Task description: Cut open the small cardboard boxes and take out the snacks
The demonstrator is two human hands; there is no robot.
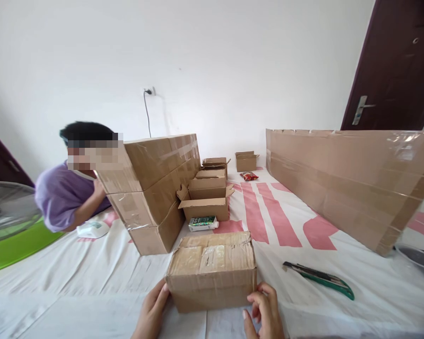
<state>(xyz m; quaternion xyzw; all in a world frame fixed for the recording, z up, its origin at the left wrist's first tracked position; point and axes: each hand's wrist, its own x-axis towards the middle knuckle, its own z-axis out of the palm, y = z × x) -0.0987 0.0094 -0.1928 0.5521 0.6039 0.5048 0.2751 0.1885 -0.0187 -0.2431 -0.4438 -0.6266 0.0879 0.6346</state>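
A closed, taped cardboard box [212,278] rests on the white and pink sheet right in front of me. My left hand [151,308] grips its left side, with the thumb at the near corner and the other fingers partly hidden behind it. Curled fingers of my right hand [265,308] press on the right near corner, so the box is held between both hands. To the right lies a green box cutter [321,278]. Just behind the box is a small green and white carton [203,223].
Open cardboard boxes [207,210] line the stacked-box wall [162,174] on the left. Another cardboard wall [339,183] stands right. A red packet [249,176] lies further back. A person in a purple shirt [58,197] leans behind the left wall, near a fan [7,207].
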